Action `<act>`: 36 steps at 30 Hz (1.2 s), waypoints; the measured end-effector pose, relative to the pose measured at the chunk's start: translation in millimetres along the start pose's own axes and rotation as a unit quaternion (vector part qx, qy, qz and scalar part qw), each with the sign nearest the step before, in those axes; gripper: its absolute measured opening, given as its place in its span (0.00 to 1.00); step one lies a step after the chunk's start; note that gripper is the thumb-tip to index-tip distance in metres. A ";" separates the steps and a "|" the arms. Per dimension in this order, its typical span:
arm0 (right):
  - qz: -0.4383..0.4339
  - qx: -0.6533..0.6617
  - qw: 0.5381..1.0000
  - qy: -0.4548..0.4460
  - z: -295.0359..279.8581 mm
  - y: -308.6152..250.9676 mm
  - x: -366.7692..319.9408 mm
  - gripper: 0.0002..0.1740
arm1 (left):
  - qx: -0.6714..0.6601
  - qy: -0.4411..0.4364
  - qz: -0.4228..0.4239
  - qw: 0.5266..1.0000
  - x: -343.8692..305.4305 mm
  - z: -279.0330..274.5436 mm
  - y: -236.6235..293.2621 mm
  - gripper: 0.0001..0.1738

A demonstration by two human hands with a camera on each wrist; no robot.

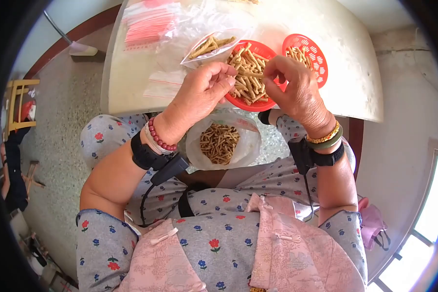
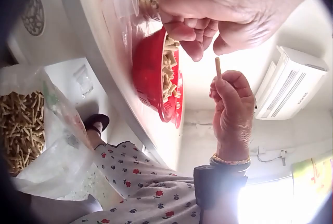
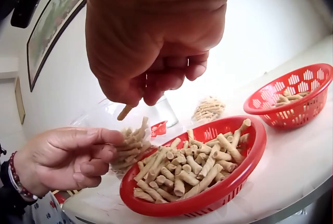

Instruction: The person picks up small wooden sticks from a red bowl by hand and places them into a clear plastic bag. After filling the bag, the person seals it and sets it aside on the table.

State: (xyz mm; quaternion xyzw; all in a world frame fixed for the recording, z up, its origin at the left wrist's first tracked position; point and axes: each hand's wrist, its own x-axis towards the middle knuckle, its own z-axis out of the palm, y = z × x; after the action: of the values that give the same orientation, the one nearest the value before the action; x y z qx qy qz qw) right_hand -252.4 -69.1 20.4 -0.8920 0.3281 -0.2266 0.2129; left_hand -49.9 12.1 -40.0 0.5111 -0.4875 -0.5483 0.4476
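Head view: observed at upper centre a right hand [image 1: 298, 90] pinching one tan stick [image 1: 252, 74] by its end, with long axis nearly level across the frame and free end pointing left, just short of a left hand [image 1: 202, 92]. Noted the latter loosely curled, with thumb apart from fingers in left wrist view, holding nothing visible. Found below the stick a red basket [image 1: 256, 106] heaped with similar sticks [image 1: 249, 91]. Found farther out a second red basket [image 1: 320, 59] at upper right.

Right hand [image 3: 156, 47] pinches a stick [image 3: 125, 112]; left hand [image 3: 70, 159] near it; red basket [image 3: 258, 148] heaped with sticks [image 3: 182, 169]
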 end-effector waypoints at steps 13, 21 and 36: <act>-0.028 0.059 0.998 -0.011 0.2 -16.5 -3.8 0.07 | -0.097 -0.068 -0.029 0.993 -0.2 0.6 6.8 0.11; 0.048 0.212 0.976 -0.018 6.5 -20.5 -6.4 0.09 | -0.184 -0.129 -0.041 0.974 -2.0 6.2 9.6 0.14; 0.013 0.050 0.998 0.034 6.4 -16.9 -4.5 0.07 | -0.138 -0.021 -0.035 0.990 -3.7 1.0 22.6 0.14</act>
State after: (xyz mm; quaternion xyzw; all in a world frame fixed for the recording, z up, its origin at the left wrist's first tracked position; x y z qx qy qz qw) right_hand -243.7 -52.9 23.0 -0.8678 0.3349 -0.2700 0.2488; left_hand -50.8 13.1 -17.1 0.4491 -0.3987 -0.6364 0.4841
